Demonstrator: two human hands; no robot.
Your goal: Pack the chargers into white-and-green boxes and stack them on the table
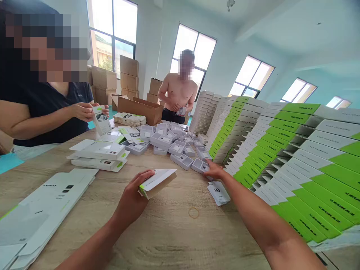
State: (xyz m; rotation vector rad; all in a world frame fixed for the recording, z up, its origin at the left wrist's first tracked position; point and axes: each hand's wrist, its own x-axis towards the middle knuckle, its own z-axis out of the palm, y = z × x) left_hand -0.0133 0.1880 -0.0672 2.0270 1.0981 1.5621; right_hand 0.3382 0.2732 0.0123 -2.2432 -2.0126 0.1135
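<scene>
My left fingers (146, 174) are closed around a white carton (161, 180) with a green edge, held tilted above the middle of the tabletop (165, 232). My right fingers (210, 170), arm extended, touch the right end of a grey tray (198, 165) at the near right edge of a heap of similar trays (164, 139); whether they have closed on it I cannot tell. A small piece sits in that tray's recess.

Just below my right fingers lies a small stack of printed cards (218, 193); nearer me is a thin rubber band (193, 213). Flat white carton blanks (45, 206) lie at lower left, and beyond them white cartons (98, 149) are piled one on another. Along the right side rises a wall of stacked white-and-green boxes (258, 150) lettered CEUKAZ.

Across the tabletop, at left, a co-worker in a dark shirt (74, 93) holds another printed carton (101, 120) in both hands. Beside it lies a pile of flat printed pieces (129, 119), with an open brown box (153, 112) behind. At the far side a second, shirtless co-worker (180, 90) stands before a window, holding a small object (181, 111) too small to identify.
</scene>
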